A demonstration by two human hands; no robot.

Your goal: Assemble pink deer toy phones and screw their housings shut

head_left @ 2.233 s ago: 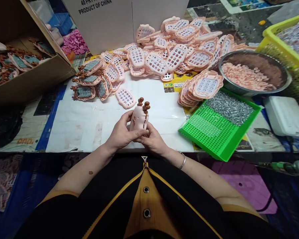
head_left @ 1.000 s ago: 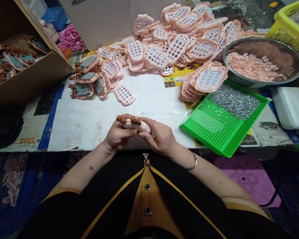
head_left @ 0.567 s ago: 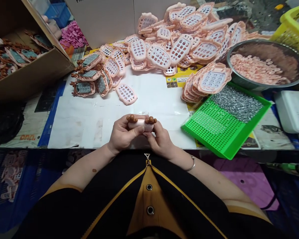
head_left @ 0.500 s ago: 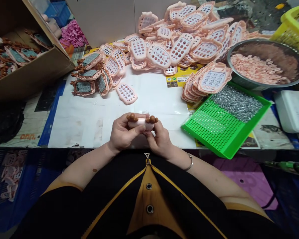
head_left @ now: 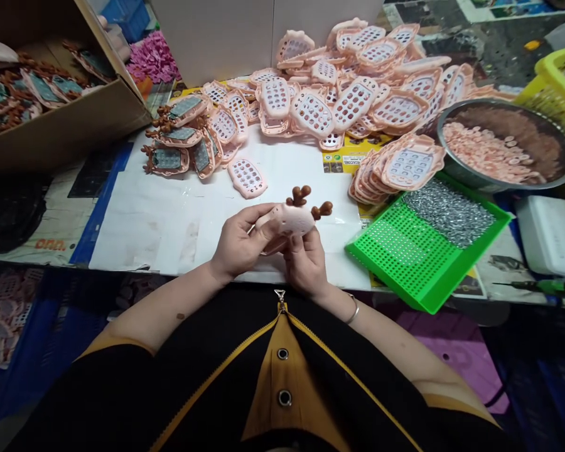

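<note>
Just beyond the held toy shell (head_left: 289, 220), a green tray (head_left: 395, 260) sits near.

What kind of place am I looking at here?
Most likely a toy assembly bench in a small factory: a heap of pink keypad shells, a green tray of small metal screws, and a carton of finished pieces beside it.

Bare white sheet (head_left: 169, 213) between shell piles (head_left: 348, 94), tray (head_left: 405, 263).

Pink antlered toy shell (head_left: 289, 220) in 2 hands
</note>
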